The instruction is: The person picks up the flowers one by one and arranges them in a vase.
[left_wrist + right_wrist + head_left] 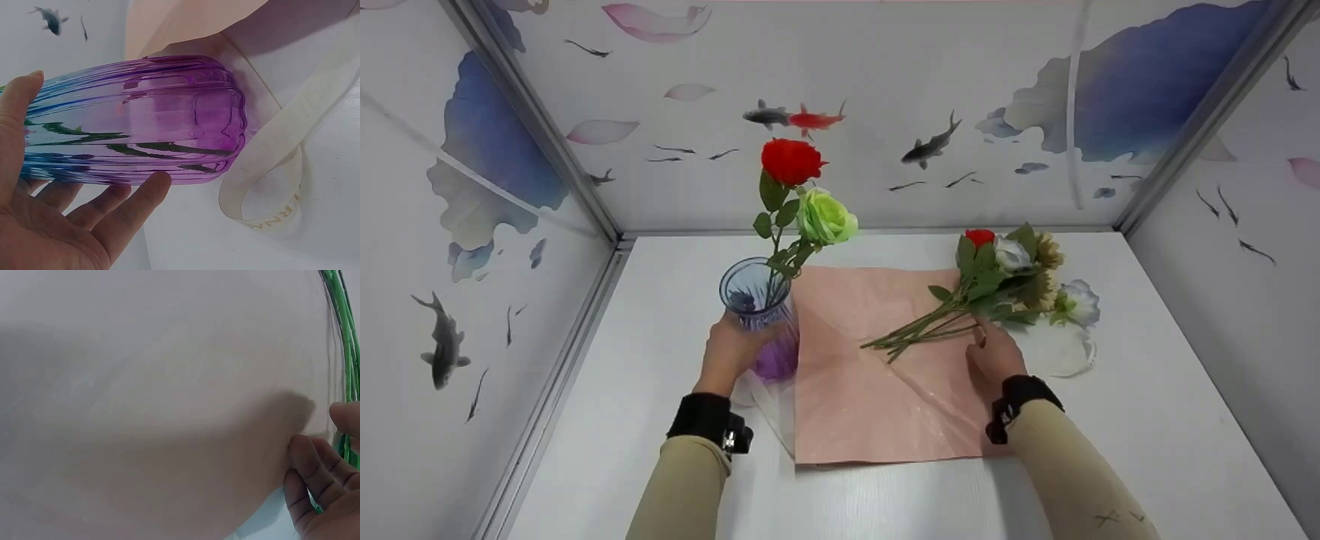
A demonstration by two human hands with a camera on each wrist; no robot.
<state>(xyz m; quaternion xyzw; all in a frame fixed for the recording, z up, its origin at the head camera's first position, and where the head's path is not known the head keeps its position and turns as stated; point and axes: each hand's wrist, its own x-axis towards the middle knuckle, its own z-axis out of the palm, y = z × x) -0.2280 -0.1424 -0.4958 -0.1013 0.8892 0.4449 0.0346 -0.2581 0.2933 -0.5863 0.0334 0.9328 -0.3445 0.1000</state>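
My left hand [737,346] holds a ribbed glass vase [140,121], blue at the mouth and purple at the base, thumb on one side and fingers on the other. A red rose [793,161] and a light green rose [826,217] stand in it, their stems showing through the glass. My right hand [996,352] is beside the green stems [344,343] of a flower bunch lying on pink wrapping paper [870,405]. In the right wrist view its fingertips rest at the paper's edge, with a gap to the thumb, which overlaps the stems.
The bunch has a small red rose [979,238], pale flowers [1011,255] and yellowish flowers [1048,251], mostly over the paper's right edge. A cream ribbon [270,140] with lettering lies by the vase base. Whitish looped material [1069,356] lies at right. Printed panels [870,67] enclose the white table [1140,435].
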